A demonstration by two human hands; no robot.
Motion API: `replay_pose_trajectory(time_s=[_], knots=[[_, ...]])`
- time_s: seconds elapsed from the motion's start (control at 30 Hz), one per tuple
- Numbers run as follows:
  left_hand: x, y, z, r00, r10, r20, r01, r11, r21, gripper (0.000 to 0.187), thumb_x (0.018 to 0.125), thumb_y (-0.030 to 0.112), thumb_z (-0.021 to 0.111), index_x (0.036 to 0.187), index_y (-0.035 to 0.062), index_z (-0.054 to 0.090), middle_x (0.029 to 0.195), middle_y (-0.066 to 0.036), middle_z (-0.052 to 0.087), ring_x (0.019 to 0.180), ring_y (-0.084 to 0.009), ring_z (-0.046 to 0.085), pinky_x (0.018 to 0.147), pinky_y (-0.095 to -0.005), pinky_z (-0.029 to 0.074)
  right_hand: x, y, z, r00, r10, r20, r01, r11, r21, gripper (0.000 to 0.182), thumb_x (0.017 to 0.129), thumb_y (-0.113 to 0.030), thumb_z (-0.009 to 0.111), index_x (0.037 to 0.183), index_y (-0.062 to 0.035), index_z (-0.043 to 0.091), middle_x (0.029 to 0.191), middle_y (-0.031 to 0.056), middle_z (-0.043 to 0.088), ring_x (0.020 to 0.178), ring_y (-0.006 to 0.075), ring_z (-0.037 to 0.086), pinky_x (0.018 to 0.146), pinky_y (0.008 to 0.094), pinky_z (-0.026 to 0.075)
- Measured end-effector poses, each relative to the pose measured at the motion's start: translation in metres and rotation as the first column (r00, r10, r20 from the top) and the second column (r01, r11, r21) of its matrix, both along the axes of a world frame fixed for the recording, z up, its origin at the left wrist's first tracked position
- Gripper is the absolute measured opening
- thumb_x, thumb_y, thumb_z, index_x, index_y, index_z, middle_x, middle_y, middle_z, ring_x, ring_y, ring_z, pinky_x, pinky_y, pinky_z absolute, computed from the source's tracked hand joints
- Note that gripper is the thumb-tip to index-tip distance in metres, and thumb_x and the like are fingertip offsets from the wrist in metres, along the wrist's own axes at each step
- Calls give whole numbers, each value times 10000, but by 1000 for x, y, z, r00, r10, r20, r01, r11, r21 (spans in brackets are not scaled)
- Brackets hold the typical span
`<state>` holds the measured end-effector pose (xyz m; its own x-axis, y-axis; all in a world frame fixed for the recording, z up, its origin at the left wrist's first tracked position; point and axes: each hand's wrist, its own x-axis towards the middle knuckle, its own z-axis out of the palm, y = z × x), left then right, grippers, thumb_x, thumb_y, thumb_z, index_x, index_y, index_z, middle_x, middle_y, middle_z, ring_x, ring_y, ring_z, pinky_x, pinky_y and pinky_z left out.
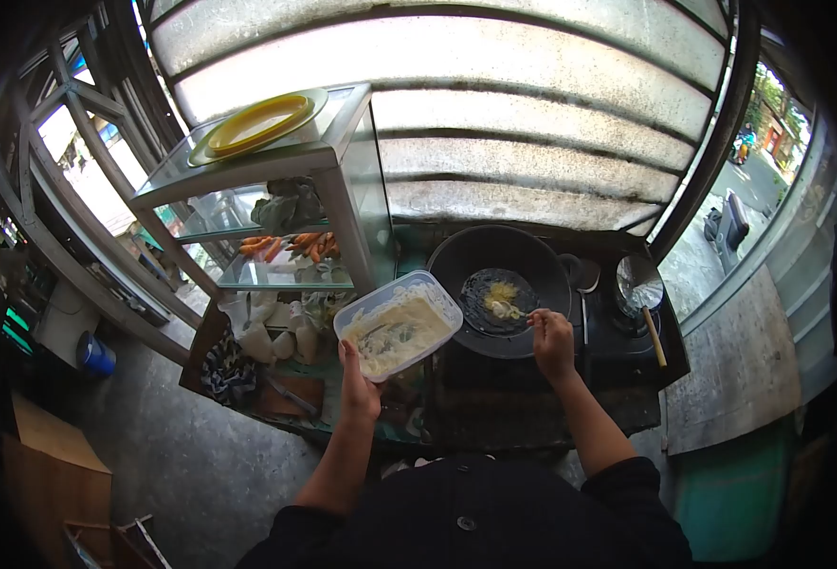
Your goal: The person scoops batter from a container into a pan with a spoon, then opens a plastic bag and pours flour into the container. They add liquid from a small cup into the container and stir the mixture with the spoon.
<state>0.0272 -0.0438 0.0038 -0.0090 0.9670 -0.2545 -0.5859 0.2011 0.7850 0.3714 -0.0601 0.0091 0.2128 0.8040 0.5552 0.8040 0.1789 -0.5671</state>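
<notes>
My left hand (357, 387) grips a clear plastic container (444, 294) at its near left side and tilts it near the wok. Pale, thick batter (409, 327) coats its bottom and walls. Over the right part of a large dark wok (471, 248), my right hand (551, 339) pinches what looks like a spoon, its lower end by the food. A yellowish dollop of batter (504, 302) lies in dark, shiny oil (480, 289) in the wok. The fingers partly hide the spoon's handle.
Left of the wok stands a glass display case (357, 180) with fried food (314, 247) inside and yellow plates (257, 125) on top. A ladle (584, 284) and a wooden-handled strainer (654, 332) lie to the right. A knife (291, 396) and plastic bags (272, 327) sit at left.
</notes>
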Motion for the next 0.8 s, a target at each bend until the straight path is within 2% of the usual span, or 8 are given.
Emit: replay_pose_trajectory(time_s=[0.2,0.4,0.43,0.47,0.53,0.6,0.73,0.8], knots=[[23,-24,6,996,85,41,-84,996,-4,728,927,677,415,1447,170,374,1399,-46,500,1252,-244,518,980,-431,457,0,12,-1,961,168,220,-178,984,27,107,898,-129,609,895,-66,695,830,51,684,899,221,633,822,373,413],[33,-34,1,985,161,62,-163,986,33,725,928,667,428,1443,159,378,1391,-50,506,1249,-236,526,988,-402,461,24,15,16,966,210,148,-226,969,104,116,918,-114,583,897,-60,683,846,54,691,859,207,634,820,349,394],[33,-33,-1,987,143,68,-147,988,53,716,941,645,432,1470,186,280,1429,-64,447,1274,-244,496,995,-422,448,27,16,21,964,216,153,-233,967,103,116,918,-114,583,897,-60,683,846,54,691,859,207,634,820,349,394],[34,-32,-4,990,124,72,-130,989,73,726,954,622,437,1497,214,182,1466,-78,388,1299,-252,467,1001,-442,435,30,17,26,981,191,15,-191,974,123,136,945,-129,559,918,-58,672,848,49,694,852,190,641,810,336,396],[46,-33,6,984,172,54,-176,982,68,717,951,624,436,1482,184,242,1443,-63,429,1277,-249,494,1004,-429,443,31,18,41,979,168,-119,-152,979,137,157,973,-143,534,939,-57,662,850,44,696,844,173,648,800,323,398],[56,-32,12,976,216,33,-218,974,60,715,948,626,435,1468,154,303,1420,-47,471,1255,-246,520,1006,-415,451,26,17,56,721,328,-610,-214,943,254,219,1021,-181,468,982,-48,637,847,43,694,825,135,657,780,279,396],[74,-28,9,989,144,12,-145,981,131,706,969,597,421,1488,146,257,1426,-74,454,1297,-249,476,1041,-420,418,17,1,84,670,359,-650,-273,933,234,254,1040,-182,423,994,-31,622,843,49,687,821,128,662,789,274,421],[80,-25,3,993,121,6,-120,977,178,703,978,586,410,1492,134,250,1424,-84,455,1312,-248,457,1059,-413,400,5,-8,88,606,435,-665,-440,881,176,232,1034,-153,434,991,-17,617,856,57,690,821,132,658,792,300,443]])
